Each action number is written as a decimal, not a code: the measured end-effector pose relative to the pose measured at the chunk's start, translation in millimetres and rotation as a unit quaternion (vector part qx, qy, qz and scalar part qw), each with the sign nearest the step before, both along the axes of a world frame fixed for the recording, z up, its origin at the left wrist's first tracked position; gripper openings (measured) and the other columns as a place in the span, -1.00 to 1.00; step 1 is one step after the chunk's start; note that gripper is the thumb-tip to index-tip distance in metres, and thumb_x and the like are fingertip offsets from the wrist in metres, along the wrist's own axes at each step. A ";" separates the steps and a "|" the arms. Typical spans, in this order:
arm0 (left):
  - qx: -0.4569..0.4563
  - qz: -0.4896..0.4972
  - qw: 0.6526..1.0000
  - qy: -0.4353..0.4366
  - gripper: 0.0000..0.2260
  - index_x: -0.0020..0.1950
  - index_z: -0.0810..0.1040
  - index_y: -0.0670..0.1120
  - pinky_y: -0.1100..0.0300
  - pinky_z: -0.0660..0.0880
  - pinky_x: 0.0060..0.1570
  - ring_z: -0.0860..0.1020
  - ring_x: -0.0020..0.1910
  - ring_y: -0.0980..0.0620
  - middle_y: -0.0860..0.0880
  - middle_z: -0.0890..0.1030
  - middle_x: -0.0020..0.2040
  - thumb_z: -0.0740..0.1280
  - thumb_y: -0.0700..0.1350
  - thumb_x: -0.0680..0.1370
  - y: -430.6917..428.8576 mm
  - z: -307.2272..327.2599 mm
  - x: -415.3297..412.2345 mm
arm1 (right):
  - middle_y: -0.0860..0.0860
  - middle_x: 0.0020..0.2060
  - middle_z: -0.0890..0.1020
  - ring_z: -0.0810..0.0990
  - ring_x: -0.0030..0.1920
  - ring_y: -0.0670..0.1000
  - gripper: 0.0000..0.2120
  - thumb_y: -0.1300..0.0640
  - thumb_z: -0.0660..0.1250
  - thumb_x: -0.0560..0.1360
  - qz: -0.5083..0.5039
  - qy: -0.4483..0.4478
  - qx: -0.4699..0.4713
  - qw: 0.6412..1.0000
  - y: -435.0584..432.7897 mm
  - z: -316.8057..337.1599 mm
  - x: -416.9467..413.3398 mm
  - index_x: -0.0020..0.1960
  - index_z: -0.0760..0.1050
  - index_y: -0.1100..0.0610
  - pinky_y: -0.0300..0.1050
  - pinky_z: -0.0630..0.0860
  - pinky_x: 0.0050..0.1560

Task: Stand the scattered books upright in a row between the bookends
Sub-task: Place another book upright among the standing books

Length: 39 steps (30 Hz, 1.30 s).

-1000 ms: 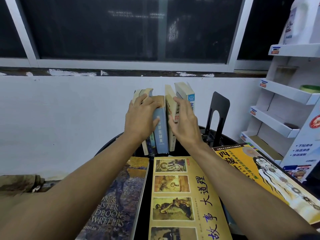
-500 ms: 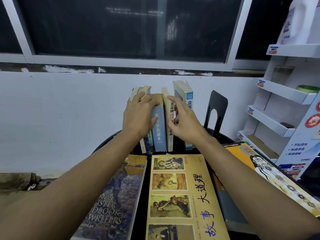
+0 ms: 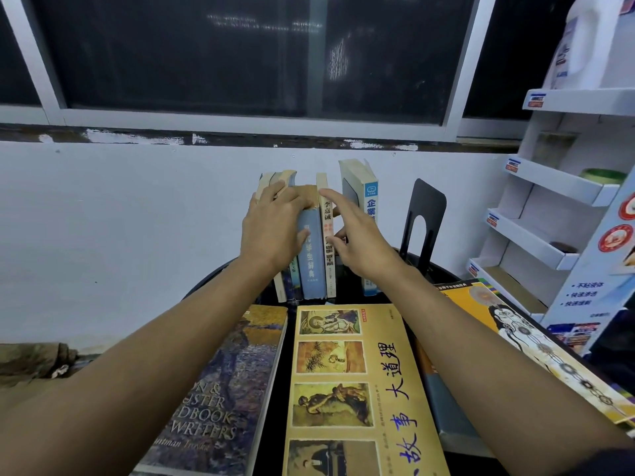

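**Hands steady the upright row**

At the far side of the black tabletop [image 3: 290,355], the left hand [image 3: 271,231] curls over the tops of the standing books [image 3: 273,180], among them a blue dictionary [image 3: 311,266] marked 学生辞典. The right hand [image 3: 357,242] pinches the thin 李嘉誠 book [image 3: 329,273], with its index finger at the top and the other fingers in the gap before the 企業 book [image 3: 370,201]. A black bookend [image 3: 426,214] stands apart on the right. Nearer, three books lie flat: a "WRITERS" book [image 3: 223,389], a yellow 故事大道理 book [image 3: 343,389] and an orange book [image 3: 508,331].
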<state>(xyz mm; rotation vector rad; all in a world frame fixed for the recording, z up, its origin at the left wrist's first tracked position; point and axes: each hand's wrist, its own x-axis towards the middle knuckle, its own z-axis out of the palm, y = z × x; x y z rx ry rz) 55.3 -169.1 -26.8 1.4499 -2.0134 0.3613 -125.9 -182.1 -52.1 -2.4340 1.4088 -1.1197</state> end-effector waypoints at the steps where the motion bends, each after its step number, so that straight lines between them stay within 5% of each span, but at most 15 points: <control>1: 0.000 0.001 1.000 -0.001 -0.57 0.39 0.53 0.04 -0.17 0.32 0.42 0.23 0.52 -0.07 0.03 0.48 0.40 0.46 0.00 0.53 -0.1 -0.1 -0.2 | 0.01 0.32 0.40 0.57 0.03 -0.01 -0.22 0.31 0.36 0.58 0.001 -0.002 -0.002 1.000 0.1 -0.5 0.4 0.59 0.07 -0.21 0.06 0.55 0.23; 5: 0.002 0.004 1.000 -0.004 -0.57 0.39 0.52 0.05 -0.19 0.32 0.42 0.24 0.53 -0.08 0.03 0.48 0.41 0.46 0.00 0.53 -1.2 0.0 -0.8 | 0.00 0.30 0.40 0.61 -0.13 -0.07 -0.23 0.32 0.34 0.59 0.003 -0.011 0.001 1.000 -0.2 -0.7 1.5 0.59 0.08 -0.19 0.01 0.59 0.15; 12: -0.005 0.003 1.000 -0.013 -0.58 0.38 0.52 0.04 -0.20 0.30 0.43 0.25 0.52 -0.09 0.01 0.49 0.40 0.46 -0.01 0.53 -2.5 -1.2 -1.1 | 0.01 0.33 0.38 0.56 0.02 -0.02 -0.21 0.34 0.33 0.58 0.007 -0.018 0.013 1.000 2.0 -0.9 3.3 0.60 0.06 -0.20 0.03 0.57 0.21; 21: 0.006 -0.009 0.999 -0.041 -0.55 0.42 0.48 0.02 -0.24 0.29 0.43 0.23 0.53 -0.13 -0.02 0.45 0.43 0.43 -0.01 0.54 -0.9 0.4 1.5 | 0.05 0.28 0.43 0.51 -0.07 -0.04 -0.17 0.35 0.29 0.59 -0.003 0.000 0.038 0.999 12.3 4.0 5.9 0.61 -0.03 -0.22 0.10 0.58 0.15; 31: 0.075 -0.063 0.994 -0.039 -0.47 0.52 0.39 -0.01 -0.27 0.18 0.48 0.09 0.59 -0.12 -0.01 0.38 0.50 0.38 0.02 0.56 7.3 10.1 9.9 | 0.07 0.42 0.37 0.47 0.28 0.03 -0.10 0.08 0.37 0.61 0.010 0.063 0.106 0.992 42.7 20.4 -8.5 0.62 -0.25 -0.22 -0.02 0.45 0.28; 35: 0.099 -0.094 0.990 -0.018 -0.46 0.54 0.36 0.02 -0.29 0.12 0.51 0.04 0.62 -0.07 0.04 0.35 0.54 0.39 0.02 0.58 19.4 13.1 18.5 | 0.03 0.49 0.30 0.38 0.42 0.04 -0.17 -0.02 0.36 0.61 0.005 0.079 0.114 0.990 60.5 23.7 -15.6 0.64 -0.14 -0.13 0.00 0.38 0.39; 39: 0.078 -0.133 0.988 0.016 -0.52 0.50 0.41 0.04 -0.18 0.21 0.51 0.19 0.56 -0.01 0.03 0.37 0.51 0.39 0.00 0.58 41.0 10.7 23.2 | -0.02 0.53 0.28 0.32 0.49 0.01 -0.26 -0.11 0.35 0.60 -0.004 0.100 0.119 0.988 83.2 23.9 -27.7 0.62 0.01 -0.09 0.01 0.33 0.44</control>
